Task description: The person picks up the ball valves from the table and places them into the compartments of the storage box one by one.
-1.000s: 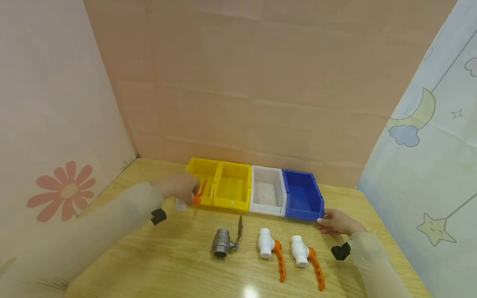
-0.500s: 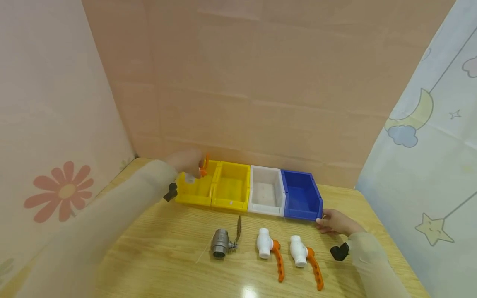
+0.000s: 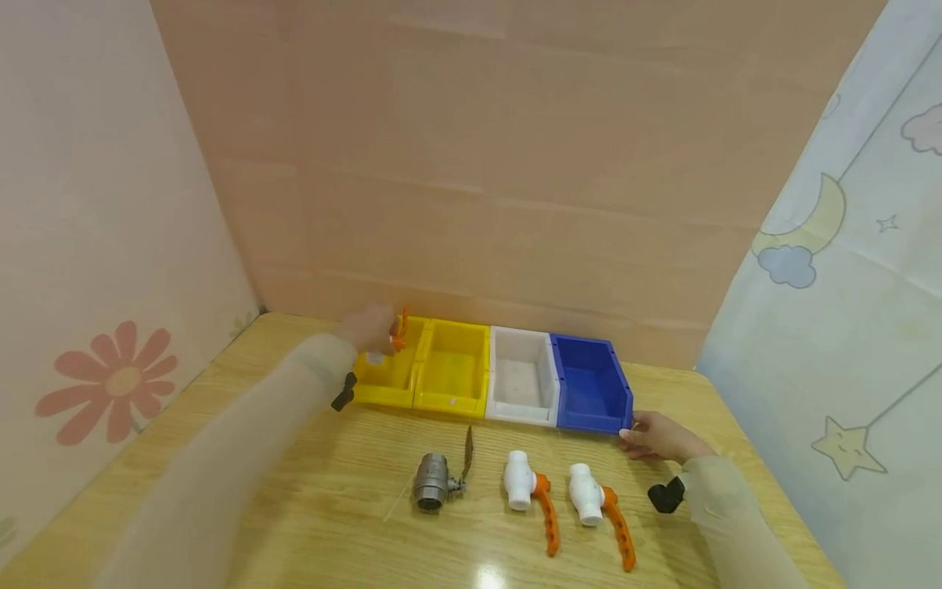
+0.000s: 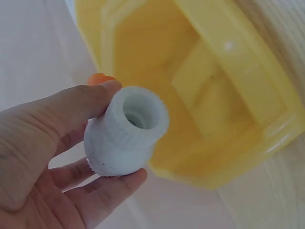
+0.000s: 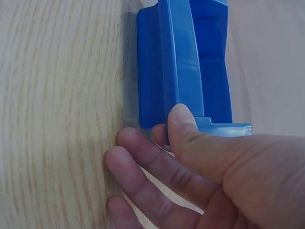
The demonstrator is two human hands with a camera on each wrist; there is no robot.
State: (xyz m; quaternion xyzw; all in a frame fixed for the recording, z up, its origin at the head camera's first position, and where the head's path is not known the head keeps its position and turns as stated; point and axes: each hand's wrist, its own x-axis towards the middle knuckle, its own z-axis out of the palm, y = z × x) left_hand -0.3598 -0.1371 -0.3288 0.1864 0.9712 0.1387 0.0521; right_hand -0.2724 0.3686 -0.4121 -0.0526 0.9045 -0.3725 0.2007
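Observation:
My left hand holds a white plastic ball valve over the leftmost yellow bin. In the left wrist view, thumb and fingers lie around its body, and its open end faces the camera. The valve's orange handle sticks up beside the fingers in the head view. At the far right of the row, my right hand pinches the front corner of the blue bin, thumb on the front wall and a fingertip behind the corner. Its other fingers rest near the wood.
Between the end bins stand a second yellow bin and a white bin. On the table in front lie a metal ball valve and two white valves with orange handles. A pinkish-tan sheet hangs behind.
My left hand has carried the white ball valve from before the leftmost yellow bin up and over it, then nearly stopped. My right hand stays at the blue bin's corner.

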